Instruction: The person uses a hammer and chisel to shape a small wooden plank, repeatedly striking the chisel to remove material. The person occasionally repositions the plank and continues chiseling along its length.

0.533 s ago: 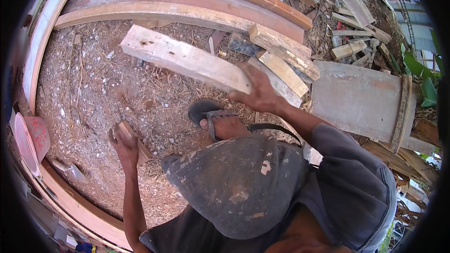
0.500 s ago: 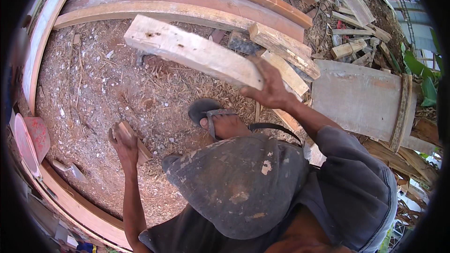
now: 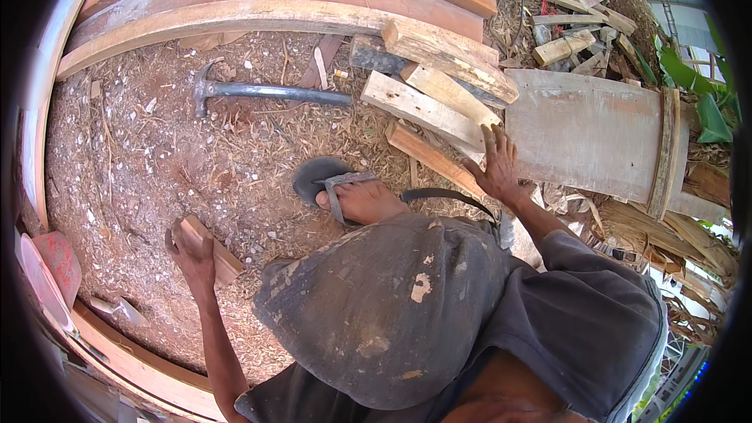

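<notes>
My left hand grips a short wooden block low on the left. My right hand has its fingers spread beside the end of a pale timber, which lies with other offcuts; its fingers hold nothing. An orange-toned piece of wood lies just left of that hand. A claw hammer lies on the dirt above my sandalled foot.
Long boards span the top, and another runs down the left. A pale panel is at right, scrap wood behind it. A red plastic item and a trowel lie lower left.
My right hand has let go of the pale timber, which now lies lower on the offcuts at right. The hammer that it mostly hid is now uncovered.
</notes>
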`<act>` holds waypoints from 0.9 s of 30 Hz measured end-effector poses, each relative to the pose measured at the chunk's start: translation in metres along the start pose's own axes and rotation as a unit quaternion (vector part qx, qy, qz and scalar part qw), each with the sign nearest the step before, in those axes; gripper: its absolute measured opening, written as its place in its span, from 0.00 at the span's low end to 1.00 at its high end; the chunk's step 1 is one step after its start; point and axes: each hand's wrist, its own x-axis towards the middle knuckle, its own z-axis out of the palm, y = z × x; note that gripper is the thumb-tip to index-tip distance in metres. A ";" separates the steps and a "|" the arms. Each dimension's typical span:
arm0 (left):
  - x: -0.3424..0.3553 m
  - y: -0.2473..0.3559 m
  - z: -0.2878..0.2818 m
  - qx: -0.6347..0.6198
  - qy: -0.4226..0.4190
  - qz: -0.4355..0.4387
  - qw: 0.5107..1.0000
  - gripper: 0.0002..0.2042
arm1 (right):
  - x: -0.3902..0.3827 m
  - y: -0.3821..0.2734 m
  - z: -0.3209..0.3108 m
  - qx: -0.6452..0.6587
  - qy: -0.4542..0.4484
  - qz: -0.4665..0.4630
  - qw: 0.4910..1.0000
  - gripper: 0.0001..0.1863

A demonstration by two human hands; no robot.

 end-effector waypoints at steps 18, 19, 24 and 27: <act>-0.007 0.019 -0.004 -0.001 0.004 -0.028 1.000 0.40 | -0.005 -0.053 0.045 0.111 -0.146 -0.044 0.982 0.42; -0.008 0.019 -0.003 0.001 0.004 -0.028 1.000 0.39 | -0.003 -0.049 0.047 0.123 -0.153 -0.035 0.980 0.43; -0.008 0.018 0.000 0.034 0.028 -0.019 0.999 0.39 | 0.014 -0.068 -0.032 0.181 -0.119 -0.109 0.970 0.40; -0.006 0.011 0.001 0.049 0.042 -0.028 0.997 0.38 | 0.034 -0.058 -0.072 0.124 -0.031 -0.193 0.973 0.37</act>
